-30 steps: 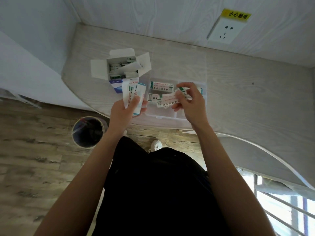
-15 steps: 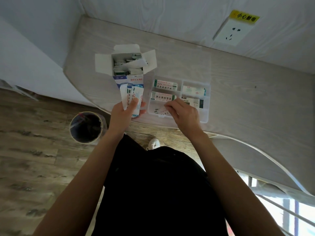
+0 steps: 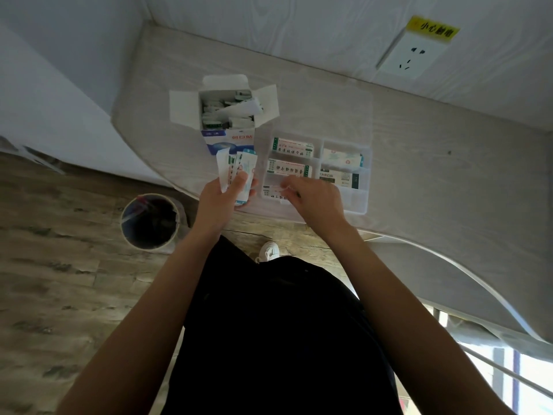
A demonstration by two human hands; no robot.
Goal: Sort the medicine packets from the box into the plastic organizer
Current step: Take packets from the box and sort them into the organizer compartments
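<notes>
Midway through sorting, the left hand (image 3: 223, 199) grips a fan of packets (image 3: 238, 172) just near of the box (image 3: 229, 115), while the right hand (image 3: 311, 196), fingers curled, seats one in the organizer's (image 3: 363, 187) near-left compartment; laying it flat should prevent snagging.

Left hand (image 3: 220, 199) is raised, fingers (image 3: 239, 179) curled around a fanned stack. Right hand (image 3: 317, 202) is palm-down, fingers curled, both forearms extended forward.
</notes>
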